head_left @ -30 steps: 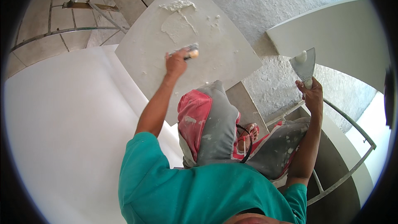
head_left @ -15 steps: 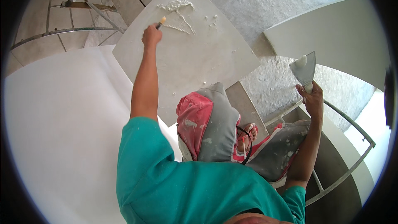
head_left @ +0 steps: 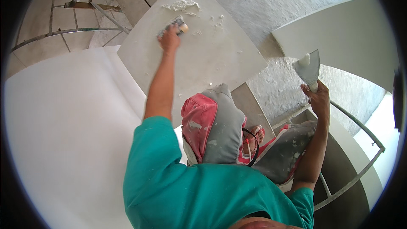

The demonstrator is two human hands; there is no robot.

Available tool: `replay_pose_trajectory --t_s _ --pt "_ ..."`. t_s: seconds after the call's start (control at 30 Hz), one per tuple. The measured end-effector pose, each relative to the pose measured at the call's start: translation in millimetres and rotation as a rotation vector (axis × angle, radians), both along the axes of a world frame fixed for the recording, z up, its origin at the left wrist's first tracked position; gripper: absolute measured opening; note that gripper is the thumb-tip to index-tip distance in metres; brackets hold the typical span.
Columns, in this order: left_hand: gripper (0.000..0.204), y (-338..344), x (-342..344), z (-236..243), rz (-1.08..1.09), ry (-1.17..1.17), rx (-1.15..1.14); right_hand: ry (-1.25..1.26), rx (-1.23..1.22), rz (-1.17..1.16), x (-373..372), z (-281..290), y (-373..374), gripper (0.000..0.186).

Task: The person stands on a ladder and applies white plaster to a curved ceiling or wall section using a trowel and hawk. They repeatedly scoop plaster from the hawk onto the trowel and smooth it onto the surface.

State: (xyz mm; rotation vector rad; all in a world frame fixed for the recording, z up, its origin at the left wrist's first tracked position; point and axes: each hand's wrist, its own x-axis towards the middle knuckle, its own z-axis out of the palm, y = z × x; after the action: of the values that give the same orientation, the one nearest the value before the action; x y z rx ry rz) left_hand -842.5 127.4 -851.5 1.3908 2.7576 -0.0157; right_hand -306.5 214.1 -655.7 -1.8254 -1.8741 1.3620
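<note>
My left hand (head_left: 170,38) is closed round a plastering trowel (head_left: 183,27) with a light wooden handle, over the upper left part of a large pale board (head_left: 190,68). Whether the trowel's blade touches the board is hard to tell. Just beyond it lies a ridge of white putty (head_left: 182,5), with small crumbs of it scattered to the right. Out to the right, my right hand (head_left: 318,97) grips a wide putty knife (head_left: 310,71) by its handle, blade pointing up and away from me. A lump of white putty (head_left: 304,60) sticks to the blade's upper left side.
Metal scaffold frames stand at the upper left (head_left: 72,5) and lower right (head_left: 360,123). A smooth white surface (head_left: 63,135) fills the left side. Rough grey floor (head_left: 271,12) runs beyond the board, beside a curved pale panel (head_left: 339,29). My knees are bent near the board.
My left hand has swung right across the board, and the trowel has turned so its blade shows. Putty lines below the ridge are mostly gone. My right hand has barely shifted; its knife tilts slightly left.
</note>
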Motion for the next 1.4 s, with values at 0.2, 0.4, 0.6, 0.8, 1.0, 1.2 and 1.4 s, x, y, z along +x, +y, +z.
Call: replay_pose_trajectory --t_s 0.2,0.4,0.6,0.8,1.0,1.2,1.4 --pt "0.052 -48.7 97.8 -7.0 -0.217 -0.171 -0.017 -0.026 -0.028 -0.043 -4.4 3.6 -0.4 0.021" --pt "0.036 -36.1 -19.8 34.5 0.281 -0.144 -0.050 -0.059 -0.042 -0.027 -5.7 3.1 3.9 0.024" --pt "0.041 -34.3 86.4 37.0 0.025 -0.377 -0.196 -0.095 -0.056 -0.087 -7.3 14.7 -4.8 0.026" --pt "0.033 16.6 -56.4 31.4 0.390 -0.334 -0.038 0.000 0.016 -0.027 -0.4 0.2 0.5 0.025" --pt "0.031 32.3 43.9 38.5 0.053 -0.384 -0.154 -0.098 -0.114 -0.049 -10.4 15.8 1.9 0.028" --pt "0.044 34.6 -2.1 29.9 0.160 -0.207 -0.025 0.022 0.140 0.079 -9.3 16.0 -10.0 0.026" --pt "0.059 -28.8 77.8 -43.1 -0.099 -0.072 0.073 0.020 0.113 0.119 -12.7 14.0 0.7 0.027"
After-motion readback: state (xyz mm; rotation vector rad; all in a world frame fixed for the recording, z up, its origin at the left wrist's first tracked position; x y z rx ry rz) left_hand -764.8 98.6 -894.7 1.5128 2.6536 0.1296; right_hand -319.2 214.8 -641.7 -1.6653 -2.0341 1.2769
